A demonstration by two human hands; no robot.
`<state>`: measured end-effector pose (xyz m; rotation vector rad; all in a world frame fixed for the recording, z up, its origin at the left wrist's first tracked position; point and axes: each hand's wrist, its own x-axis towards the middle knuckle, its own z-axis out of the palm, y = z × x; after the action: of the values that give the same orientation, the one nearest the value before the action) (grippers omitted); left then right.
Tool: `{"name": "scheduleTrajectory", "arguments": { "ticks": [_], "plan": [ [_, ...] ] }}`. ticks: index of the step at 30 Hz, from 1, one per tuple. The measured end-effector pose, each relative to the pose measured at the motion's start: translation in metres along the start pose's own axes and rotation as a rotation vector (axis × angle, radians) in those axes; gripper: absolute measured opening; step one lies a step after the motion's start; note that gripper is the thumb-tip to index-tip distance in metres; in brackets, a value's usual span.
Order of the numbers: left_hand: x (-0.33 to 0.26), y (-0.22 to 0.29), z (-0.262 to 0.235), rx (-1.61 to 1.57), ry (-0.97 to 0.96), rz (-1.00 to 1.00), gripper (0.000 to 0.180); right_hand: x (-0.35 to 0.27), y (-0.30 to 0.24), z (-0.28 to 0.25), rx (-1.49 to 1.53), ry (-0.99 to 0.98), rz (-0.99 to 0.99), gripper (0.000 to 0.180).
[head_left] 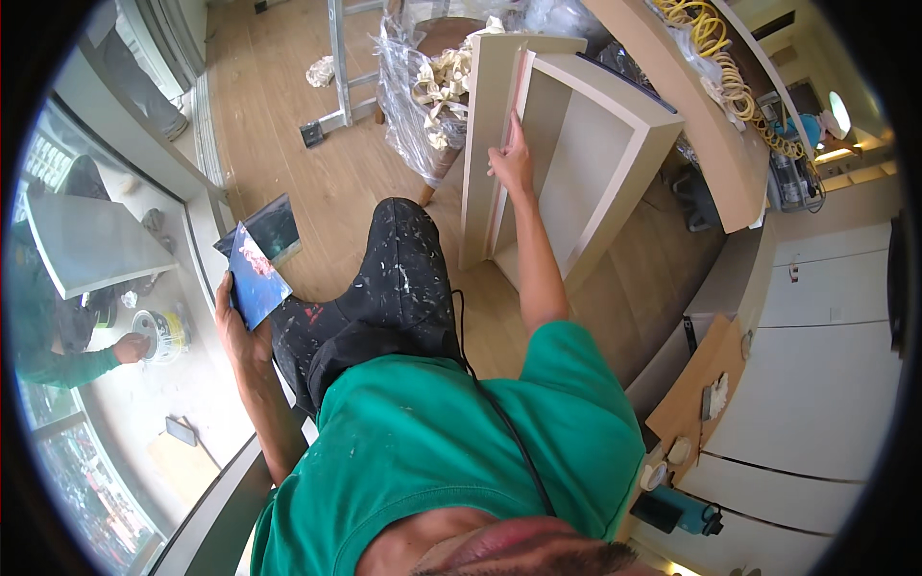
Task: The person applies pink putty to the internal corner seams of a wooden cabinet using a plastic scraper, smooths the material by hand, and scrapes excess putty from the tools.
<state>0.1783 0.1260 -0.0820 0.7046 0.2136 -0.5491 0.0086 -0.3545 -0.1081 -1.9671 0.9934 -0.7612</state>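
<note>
The right hand (513,161) lies above the middle of the frame, its fingers (516,128) pressed together and laid flat against the front edge of a pale wooden cabinet (586,182); it holds nothing. The cabinet is an open box of cream-coloured boards with a bare, hollow inside, tilted so its opening faces the viewer, and a thin reddish strip (509,144) runs along the edge under the fingertips. It stands on the wooden floor (288,144) in the upper middle of the frame, just right of a plastic-wrapped chair (423,106) heaped with pale strips. The left hand (240,322) sits at the middle left, fingers curled around the lower edge of a flat, square blue tile (257,276) with a reddish-white smear on its glossy face; the tile is tipped upward. A knee in black paint-spattered trousers (403,278) lies between the two hands, and a green shirt (451,451) fills the lower middle. At the far left another person's hand (130,348) rests by a small white bucket (165,333). A coiled yellow hose (715,48) lies on the curved surface (711,144) at the upper right.
</note>
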Motion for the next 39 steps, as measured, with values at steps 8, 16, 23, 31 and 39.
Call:
{"name": "scheduleTrajectory", "arguments": {
  "ticks": [8,16,23,31,39],
  "plan": [
    [-0.006,0.006,0.006,-0.045,-0.001,0.019,0.022,0.026,0.009,-0.022,-0.15,-0.015,-0.046,0.084],
    [-0.012,0.005,0.004,-0.05,-0.004,0.047,0.023,0.078,-0.068,-0.039,-0.38,0.048,-0.242,0.086],
    [-0.009,0.003,-0.006,-0.028,0.019,0.027,0.022,0.069,-0.077,-0.031,-0.267,-0.048,-0.114,0.089],
    [-0.008,0.001,-0.003,-0.045,0.036,0.056,0.025,0.064,-0.067,-0.036,-0.16,-0.164,-0.039,0.089],
    [-0.011,0.005,-0.005,-0.041,0.058,0.047,0.024,0.077,-0.088,-0.03,-0.237,-0.089,-0.109,0.091]
  ]
}}
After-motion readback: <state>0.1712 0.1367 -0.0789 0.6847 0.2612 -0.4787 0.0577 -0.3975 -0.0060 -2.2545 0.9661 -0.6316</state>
